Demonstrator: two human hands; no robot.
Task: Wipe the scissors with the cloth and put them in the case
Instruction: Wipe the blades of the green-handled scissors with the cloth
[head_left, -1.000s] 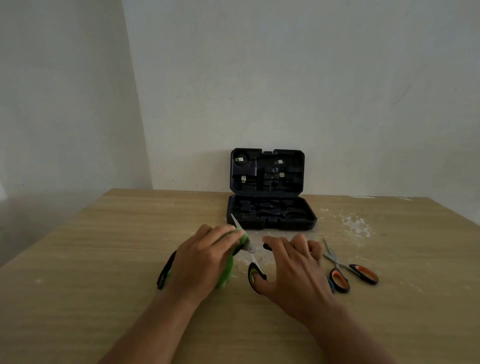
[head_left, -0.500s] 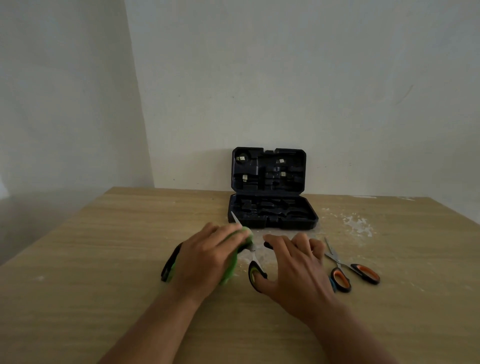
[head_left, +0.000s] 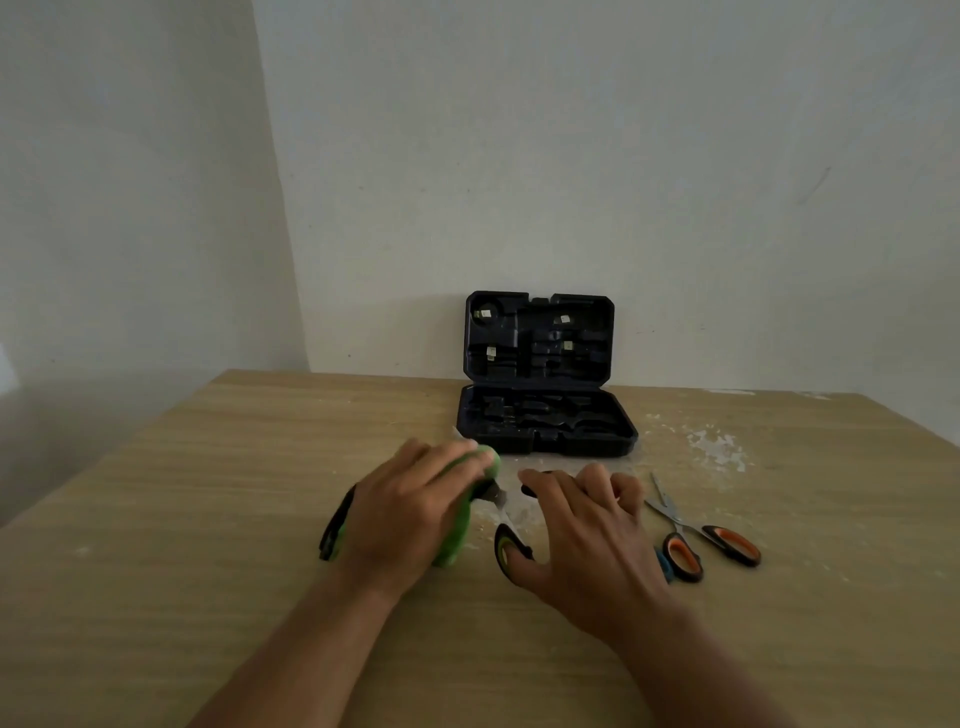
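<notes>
You're mid-wipe. Your left hand (head_left: 410, 512) is pressed flat over the green cloth (head_left: 460, 540), holding it down on the blade of the open scissors (head_left: 506, 525) in front of the case (head_left: 545, 426); fingers lie fairly flat, draped over the cloth, not fisted. Your right hand (head_left: 587, 535) pins those scissors by the handles: thumb in or on the near yellow-lined loop, fingers spread over the rest. Cannot tell if the fingers actually curl round the far loop, it's hidden. One blade tip pokes out past the cloth toward the case's front left corner. A dark strip (head_left: 337, 522) sticks out from under your left hand, on the side away from the case; can't tell what it is. Second pair, the orange scissors (head_left: 696, 535), lies untouched, blades open, in front of the case's right corner, just beside your right hand. My read: first pair isn't done, second not started. Next move calls for finishing the stroke out to the tip, keeping fingers off the edge, then closing the blades before lifting them to the case. The case stands open, lid upright against the wall (head_left: 571, 156), base flat on the table (head_left: 208, 493). Both halves show moulded recesses only; no tools seen in them, though it's dark in there. White specks litter the table right of the case.
</notes>
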